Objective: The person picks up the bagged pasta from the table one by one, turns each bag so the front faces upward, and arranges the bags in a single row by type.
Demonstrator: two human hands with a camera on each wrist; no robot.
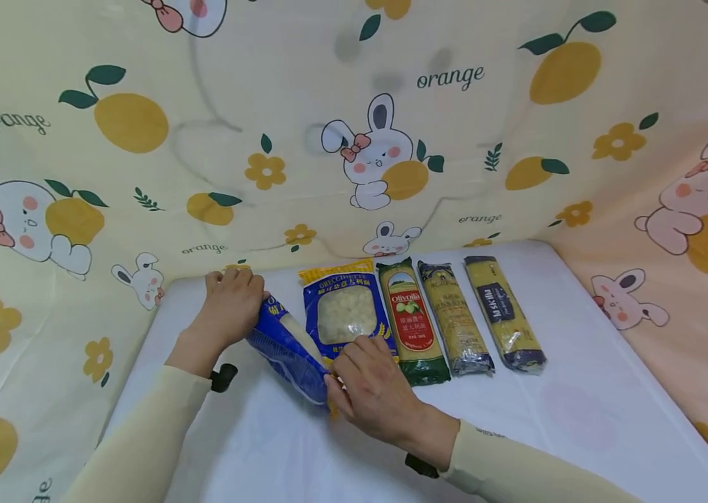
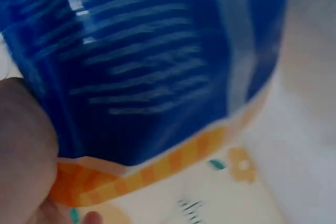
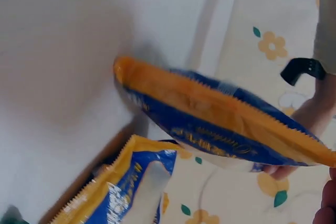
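Observation:
A blue pasta bag with yellow-orange ends (image 1: 288, 356) stands tilted on its edge above the white table, its printed back showing in the left wrist view. My left hand (image 1: 231, 304) grips its upper left end. At the lower right corner, my right hand (image 1: 375, 388) pinches the bag's edge between thumb and fingers. Seen from the right wrist, the orange end seal (image 3: 210, 100) runs across the view. Just beyond my right hand lies a second blue bag, marked Orecchiette (image 1: 346, 314), with pale pasta in its window.
To the right of the Orecchiette bag lie a red-and-green Olivoila pasta pack (image 1: 413, 318), a golden pasta pack (image 1: 456, 318) and another with a dark label (image 1: 501, 314), side by side. A rabbit-and-orange print curtain (image 1: 304, 84) rises behind the white table (image 1: 586, 419).

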